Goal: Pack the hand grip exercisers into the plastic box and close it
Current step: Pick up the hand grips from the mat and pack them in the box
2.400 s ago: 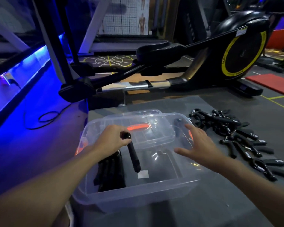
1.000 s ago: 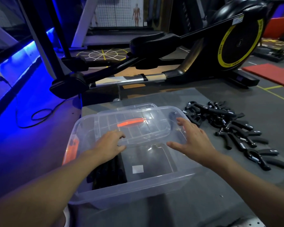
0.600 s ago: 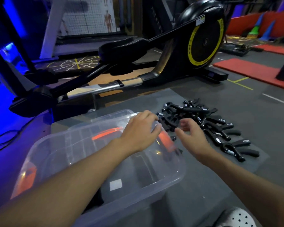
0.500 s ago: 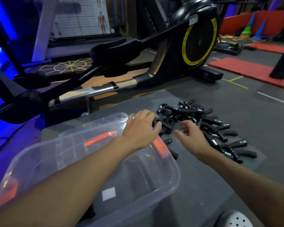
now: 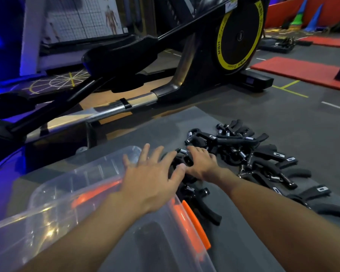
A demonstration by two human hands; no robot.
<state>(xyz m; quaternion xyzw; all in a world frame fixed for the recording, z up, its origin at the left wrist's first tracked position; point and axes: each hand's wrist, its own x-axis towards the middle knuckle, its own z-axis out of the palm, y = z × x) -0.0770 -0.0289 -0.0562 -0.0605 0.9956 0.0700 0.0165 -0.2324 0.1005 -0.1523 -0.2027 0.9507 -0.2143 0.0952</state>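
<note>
Clear plastic box [image 5: 47,213] sits at lower left of the grey surface [image 5: 165,134], its orange latch [image 5: 196,224] on the end wall facing the black hand grip exercisers [image 5: 253,154], which lie in a loose pile on the surface just right of the box. Left hand [image 5: 151,179]: grip released, fingers spread above the box's far right corner, reaching toward the pile. Right hand [image 5: 200,163]: rests on the near edge of the pile, fingers over one exerciser; cannot tell whether the grip has closed on it.

Ahead of you a black elliptical [image 5: 238,36] with a yellow-ringed flywheel, an anatomy chart [image 5: 82,16] behind it to your left, red mats [image 5: 302,71] at right, cones [image 5: 314,16] beyond, grey mat [image 5: 155,134] nearest you, yellow floor lines [image 5: 289,89]
</note>
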